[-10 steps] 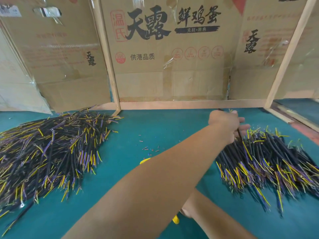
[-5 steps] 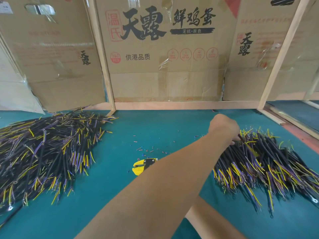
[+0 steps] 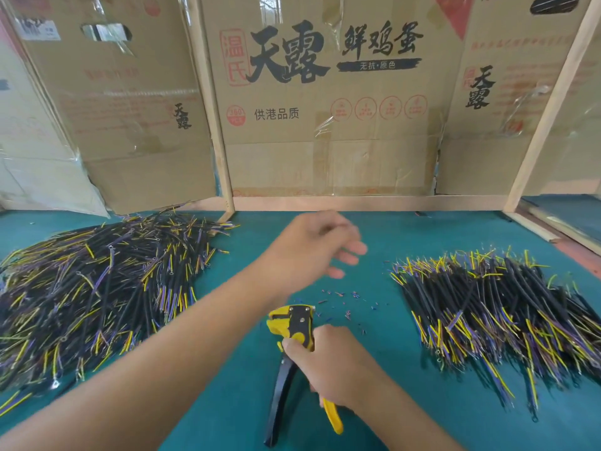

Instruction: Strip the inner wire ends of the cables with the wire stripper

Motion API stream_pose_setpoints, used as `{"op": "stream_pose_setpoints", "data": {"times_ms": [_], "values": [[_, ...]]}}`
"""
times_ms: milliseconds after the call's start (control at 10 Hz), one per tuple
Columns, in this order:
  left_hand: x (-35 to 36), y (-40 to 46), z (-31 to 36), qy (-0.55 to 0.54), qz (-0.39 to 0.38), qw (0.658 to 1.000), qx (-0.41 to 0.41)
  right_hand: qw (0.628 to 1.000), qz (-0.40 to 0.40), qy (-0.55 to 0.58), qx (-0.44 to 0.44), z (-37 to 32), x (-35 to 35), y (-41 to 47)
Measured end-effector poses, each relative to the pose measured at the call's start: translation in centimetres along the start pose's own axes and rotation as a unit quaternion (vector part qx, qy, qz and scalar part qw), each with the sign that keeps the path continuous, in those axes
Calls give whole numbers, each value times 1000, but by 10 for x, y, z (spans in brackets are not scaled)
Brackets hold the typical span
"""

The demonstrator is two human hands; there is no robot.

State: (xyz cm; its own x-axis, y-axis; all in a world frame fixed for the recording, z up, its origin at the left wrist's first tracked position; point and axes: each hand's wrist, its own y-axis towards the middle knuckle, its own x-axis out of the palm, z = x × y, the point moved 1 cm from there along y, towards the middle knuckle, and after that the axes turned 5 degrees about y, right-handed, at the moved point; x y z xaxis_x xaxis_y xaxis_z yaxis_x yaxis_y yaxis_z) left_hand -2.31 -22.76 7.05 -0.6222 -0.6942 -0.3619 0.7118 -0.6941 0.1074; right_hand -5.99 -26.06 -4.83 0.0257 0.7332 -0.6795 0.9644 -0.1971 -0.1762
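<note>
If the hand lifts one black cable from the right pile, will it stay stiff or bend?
A cable from the right pile would probably hold its shape fairly well, since the short black pieces lie nearly straight. The thin yellow and purple inner wires curve at their ends, so they likely flex easily. Neighbours overlap, so some may drag along.

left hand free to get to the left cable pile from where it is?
Probably yes. The left hand is open and holds nothing, hovering over bare mat between the piles. Nothing lies between it and the left cable pile; the wire stripper sits nearer, in the right hand.
</note>
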Motion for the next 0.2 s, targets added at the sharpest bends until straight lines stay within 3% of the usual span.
{"op": "stream_pose_setpoints", "data": {"times_ms": [100, 200], "values": [[-57, -70, -1, 15, 71, 996, 44, 997, 43, -59, -28, 23, -18, -27], [-112, -99, 18, 57, 138, 989, 1, 987, 27, -158, -26, 15, -19, -30]]}}
